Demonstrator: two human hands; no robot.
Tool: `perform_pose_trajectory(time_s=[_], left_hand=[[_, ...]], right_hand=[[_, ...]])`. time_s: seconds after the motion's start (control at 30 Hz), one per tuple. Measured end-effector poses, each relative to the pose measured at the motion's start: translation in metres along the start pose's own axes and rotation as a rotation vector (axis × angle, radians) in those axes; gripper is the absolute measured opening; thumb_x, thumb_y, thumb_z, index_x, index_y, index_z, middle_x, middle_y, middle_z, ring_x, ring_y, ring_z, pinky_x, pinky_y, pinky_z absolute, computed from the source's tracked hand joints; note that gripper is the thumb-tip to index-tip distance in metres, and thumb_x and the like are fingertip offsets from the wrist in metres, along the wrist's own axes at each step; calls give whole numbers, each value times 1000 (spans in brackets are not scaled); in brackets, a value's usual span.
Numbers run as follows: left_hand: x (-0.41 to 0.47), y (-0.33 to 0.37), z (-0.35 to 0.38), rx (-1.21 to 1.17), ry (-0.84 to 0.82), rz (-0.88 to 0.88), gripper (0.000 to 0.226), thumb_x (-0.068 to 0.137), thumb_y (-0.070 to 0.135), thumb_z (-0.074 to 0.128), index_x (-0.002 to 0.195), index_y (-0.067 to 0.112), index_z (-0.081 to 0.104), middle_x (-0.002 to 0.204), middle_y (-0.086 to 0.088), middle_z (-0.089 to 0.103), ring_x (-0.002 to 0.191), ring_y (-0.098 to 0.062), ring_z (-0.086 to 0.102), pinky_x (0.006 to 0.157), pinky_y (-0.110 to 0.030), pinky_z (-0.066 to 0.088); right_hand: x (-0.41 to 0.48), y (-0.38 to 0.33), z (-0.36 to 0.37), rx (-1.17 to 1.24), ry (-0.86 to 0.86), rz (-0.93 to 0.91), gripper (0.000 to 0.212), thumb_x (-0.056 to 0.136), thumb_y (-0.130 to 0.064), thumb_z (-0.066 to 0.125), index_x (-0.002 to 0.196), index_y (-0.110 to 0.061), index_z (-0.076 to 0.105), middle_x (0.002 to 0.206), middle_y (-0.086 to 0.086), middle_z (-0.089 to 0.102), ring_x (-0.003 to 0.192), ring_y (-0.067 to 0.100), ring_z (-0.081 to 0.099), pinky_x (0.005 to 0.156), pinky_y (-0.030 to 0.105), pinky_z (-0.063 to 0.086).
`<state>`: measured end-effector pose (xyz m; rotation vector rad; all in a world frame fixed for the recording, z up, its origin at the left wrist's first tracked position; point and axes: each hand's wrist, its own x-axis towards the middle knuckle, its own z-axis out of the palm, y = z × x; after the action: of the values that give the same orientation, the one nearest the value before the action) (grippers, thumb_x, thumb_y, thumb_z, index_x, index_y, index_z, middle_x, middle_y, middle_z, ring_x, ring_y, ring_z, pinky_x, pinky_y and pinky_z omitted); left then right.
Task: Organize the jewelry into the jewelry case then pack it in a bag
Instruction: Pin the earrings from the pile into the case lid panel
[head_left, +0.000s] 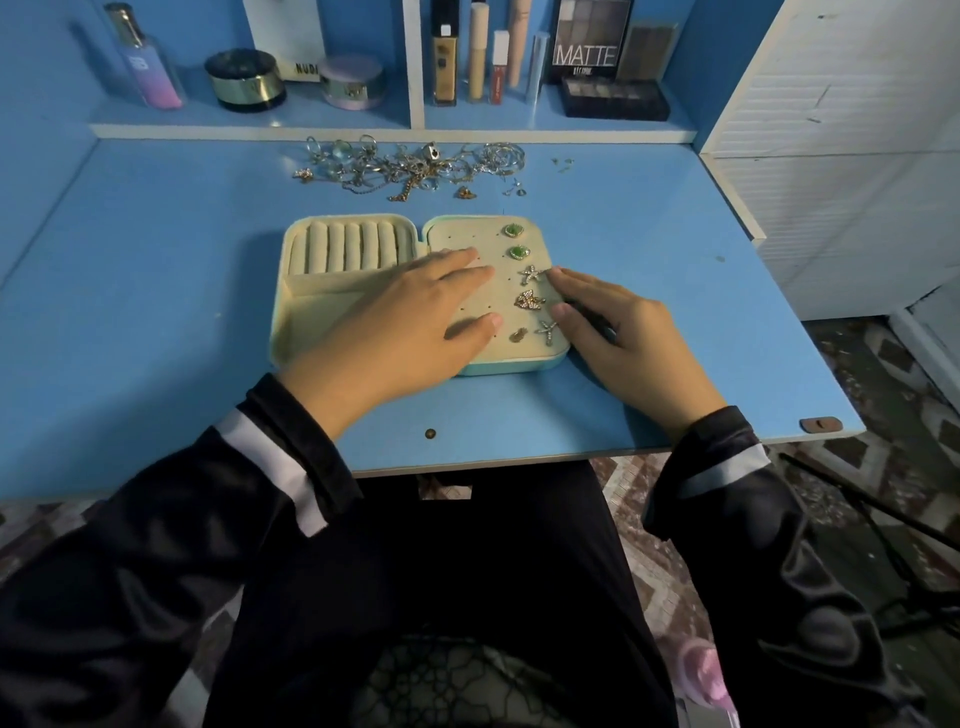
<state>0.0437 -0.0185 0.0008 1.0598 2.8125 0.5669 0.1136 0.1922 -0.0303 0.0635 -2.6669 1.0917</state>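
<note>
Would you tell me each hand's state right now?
Left hand: open, flat on the jewelry case.
Right hand: open, fingers at its right edge.

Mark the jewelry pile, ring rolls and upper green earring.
jewelry pile (410, 167), head view: tangled chains at centre.
ring rolls (345, 248), head view: a middle roll.
upper green earring (511, 230), head view: its stone.

- Case (322, 300): mint shell with beige lining, lying open and flat mid-desk. The left half holds ring rolls (345, 249) above a pocket; the right half is a holed panel (457, 236).
- Earrings pinned down the panel's right side: two green studs (511, 231), a star (531, 274), a gold cluster (529, 300), a small gold piece (517, 335) and a second star (547, 331).
- Pile (410, 166): tangled silver and gold chains, rings and hoops, behind the case.
</note>
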Motion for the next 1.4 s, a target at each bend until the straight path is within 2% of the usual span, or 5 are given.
perform_pose_trajectory(time_s=[0.17,0.5,0.9,1.03,1.4], left_hand=[[25,-13,-29,35,-145,56,47,96,44,50,141,30,50,152,9,42,137,-11,40,117,-31,26],[103,-44,-41,-152,21,-8,22,96,29,59,114,28,70,109,7,69,95,-12,64,86,-30,50],[158,-80,-24,-60,121,-34,18,91,16,65,106,18,74,87,6,61,67,-3,52,66,-22,40],[161,-84,-19,-63,121,-39,15,89,17,68,103,19,74,79,16,56,67,3,51,61,-10,33],[166,-86,-16,-99,111,10,9,89,19,71,95,21,76,92,3,63,78,-15,56,67,-19,38]], right_hand=[[17,1,-14,26,-17,10,25,94,-26,63,117,-17,69,115,-6,68,105,5,61,96,23,48],[84,25,-22,-62,16,120,16,93,-20,60,100,-13,72,93,-4,69,83,8,61,69,4,42],[153,56,-8,-169,66,85,17,89,-16,65,102,-8,71,94,8,65,79,19,58,69,11,36],[163,65,-6,-196,97,51,15,87,-12,64,100,-6,71,92,8,63,75,15,53,69,1,33],[171,85,-8,-222,235,49,15,85,-4,62,97,2,69,91,9,57,70,17,49,67,4,35]])
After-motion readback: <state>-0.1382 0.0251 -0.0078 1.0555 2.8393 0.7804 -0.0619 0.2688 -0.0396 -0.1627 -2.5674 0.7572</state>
